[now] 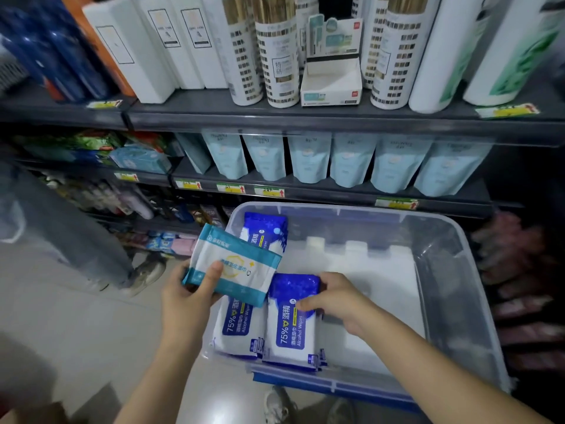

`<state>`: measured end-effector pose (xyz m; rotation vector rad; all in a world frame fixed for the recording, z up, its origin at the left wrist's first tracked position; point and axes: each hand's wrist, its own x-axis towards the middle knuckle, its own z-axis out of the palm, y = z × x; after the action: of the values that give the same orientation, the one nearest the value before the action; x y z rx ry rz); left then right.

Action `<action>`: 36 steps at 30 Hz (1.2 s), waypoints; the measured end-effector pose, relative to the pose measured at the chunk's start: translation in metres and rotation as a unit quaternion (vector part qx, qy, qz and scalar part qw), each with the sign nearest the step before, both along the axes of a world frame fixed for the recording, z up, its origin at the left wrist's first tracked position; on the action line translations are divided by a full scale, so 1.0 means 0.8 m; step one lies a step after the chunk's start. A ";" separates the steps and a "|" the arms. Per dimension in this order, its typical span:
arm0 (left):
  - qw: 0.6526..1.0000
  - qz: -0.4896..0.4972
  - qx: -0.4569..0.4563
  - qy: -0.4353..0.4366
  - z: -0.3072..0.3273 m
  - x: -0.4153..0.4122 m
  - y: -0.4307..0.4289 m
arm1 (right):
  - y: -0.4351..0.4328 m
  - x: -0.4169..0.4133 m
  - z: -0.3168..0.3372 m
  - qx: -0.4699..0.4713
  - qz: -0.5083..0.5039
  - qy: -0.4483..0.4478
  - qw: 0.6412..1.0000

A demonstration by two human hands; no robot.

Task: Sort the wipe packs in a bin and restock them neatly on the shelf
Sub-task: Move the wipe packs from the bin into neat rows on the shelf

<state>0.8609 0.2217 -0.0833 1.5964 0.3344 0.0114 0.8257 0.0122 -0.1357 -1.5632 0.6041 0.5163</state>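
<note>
1. Teal-and-white wipe pack (234, 266) sits at the left, pinched in the left hand (186, 296), thumb on its face and fingers behind, above the bin's near-left corner. The grip takes only its lower left end, so I judge the free end could sag and the pack twist loose.
2. Blue-and-white alcohol wipe packs lie in the clear plastic bin (452, 289): one at the far-left corner (265, 234), one half hidden under the teal pack (237, 327), and one just right of it (292, 325). The two near packs touch along their long edges, so pulling one may drag its neighbour askew.
3. Further right, the right hand (336, 296) rests on the top end of that right-hand blue pack, fingers curled over the edge; whether they are clamped or only laid on it, I cannot tell. A shallow hold on slick film could slip.
4. Shelf (305, 116) faces above are crowded, so a careless restock could knock over standing goods.
</note>
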 end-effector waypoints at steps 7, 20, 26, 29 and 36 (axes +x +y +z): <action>1.000 -0.023 -0.012 -0.010 0.005 0.006 0.009 | 0.021 -0.031 0.002 -0.041 -0.009 -0.017 0.999; 0.971 -0.216 -0.100 -0.002 0.029 0.046 0.013 | 0.045 -0.107 0.092 -0.050 -0.364 -0.144 0.919; 0.932 -0.339 -0.129 0.018 0.034 -0.013 -0.045 | 0.058 -0.223 0.107 -0.078 -0.531 -0.140 0.832; 0.902 -0.412 -0.128 0.024 0.038 -0.063 -0.077 | 0.063 -0.288 0.118 -0.083 -0.592 -0.142 0.789; 0.818 -0.562 -0.119 0.028 0.061 -0.219 -0.135 | 0.093 -0.450 0.149 -0.074 -0.691 -0.167 0.700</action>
<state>0.6856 0.1134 -0.0346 1.3331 -0.5892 -0.9544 0.4656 0.0870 -0.0166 -0.8854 1.3196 -0.9691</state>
